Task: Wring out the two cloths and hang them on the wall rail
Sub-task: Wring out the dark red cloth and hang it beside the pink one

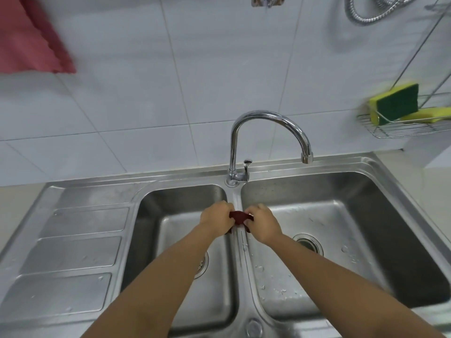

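Both forearms reach forward over the double sink (415, 203). The left hand (216, 219) and right hand (263, 224) are each clenched on one end of a dark red cloth (240, 217), bunched tight between them above the ridge dividing the two basins. Beyond the hands, the chrome tap (268, 132) arches toward the right basin. Far up and left of the left hand, a pink cloth (31, 37) hangs against the tiled wall. Up and right of the right hand, a wire rack (402, 128) holds yellow-green sponges (395, 102).

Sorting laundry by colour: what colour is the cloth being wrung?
Dark red cloth, gripped by both hands in the head view.
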